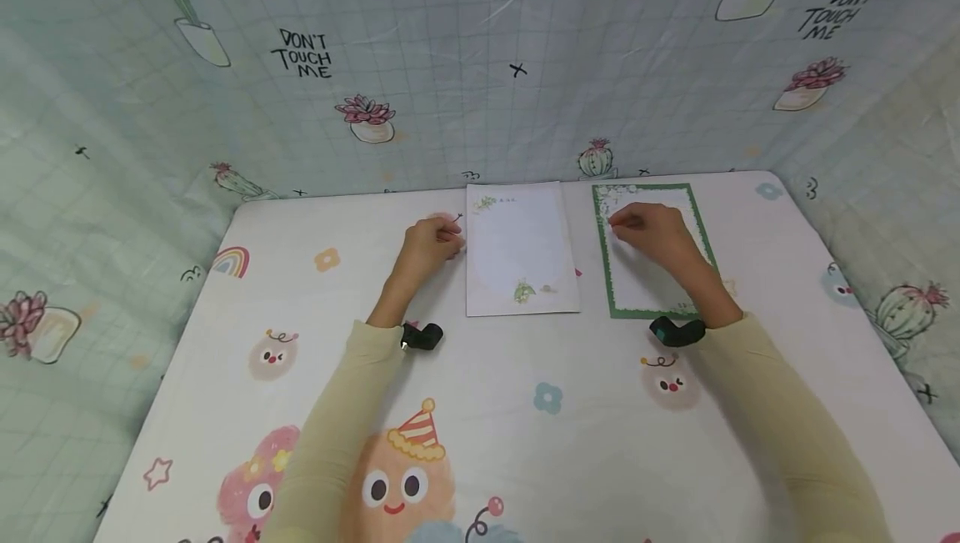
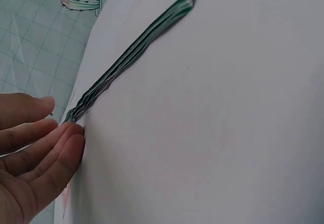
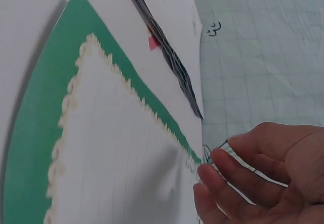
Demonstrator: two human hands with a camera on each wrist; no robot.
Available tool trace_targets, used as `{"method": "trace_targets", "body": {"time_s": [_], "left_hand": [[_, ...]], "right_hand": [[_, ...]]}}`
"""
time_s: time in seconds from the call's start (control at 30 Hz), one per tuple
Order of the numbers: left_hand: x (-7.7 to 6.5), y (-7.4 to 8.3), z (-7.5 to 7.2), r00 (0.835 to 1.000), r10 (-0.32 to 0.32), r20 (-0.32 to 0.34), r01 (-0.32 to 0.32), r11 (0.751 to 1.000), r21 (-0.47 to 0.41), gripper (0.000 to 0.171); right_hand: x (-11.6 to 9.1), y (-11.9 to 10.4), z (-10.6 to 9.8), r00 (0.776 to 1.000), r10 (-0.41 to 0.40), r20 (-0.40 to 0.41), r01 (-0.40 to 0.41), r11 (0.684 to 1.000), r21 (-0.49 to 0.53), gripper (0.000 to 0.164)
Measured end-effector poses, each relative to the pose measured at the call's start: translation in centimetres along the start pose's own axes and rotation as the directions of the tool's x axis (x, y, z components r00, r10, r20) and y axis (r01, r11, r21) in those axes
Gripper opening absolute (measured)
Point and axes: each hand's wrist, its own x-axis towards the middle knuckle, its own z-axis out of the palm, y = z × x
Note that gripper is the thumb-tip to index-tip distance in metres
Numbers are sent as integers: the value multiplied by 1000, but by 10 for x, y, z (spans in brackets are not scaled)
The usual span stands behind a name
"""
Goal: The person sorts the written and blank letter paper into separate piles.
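Note:
A stack of white stationery sheets with small green drawings lies flat. In the left wrist view its layered edge shows dark green and grey. Just left of it is my left hand, fingers loosely bent. In the left wrist view the fingertips meet the near end of that edge; whether they touch it I cannot tell. A green-bordered sheet lies to the right. Over its upper part hovers my right hand. In the right wrist view its thumb and fingers stand apart with nothing between them.
A white table cover with cartoon prints spreads beneath everything. Behind it hangs a pale green curtain printed with potted plants. A narrow strip of table separates the stack from the bordered sheet. Both wrists carry small black cameras.

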Motion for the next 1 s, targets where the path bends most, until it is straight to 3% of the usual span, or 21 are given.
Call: {"method": "trace_targets", "body": {"time_s": [0.57, 1.0], "left_hand": [[1, -1, 4, 999, -46, 6, 46, 999, -17, 22], [1, 2, 14, 1000, 2, -1, -2, 1000, 2, 22]], "right_hand": [[13, -16, 33, 994, 11, 106, -16, 998, 53, 23], [15, -23, 48, 988, 112, 107, -120, 990, 71, 25]]}}
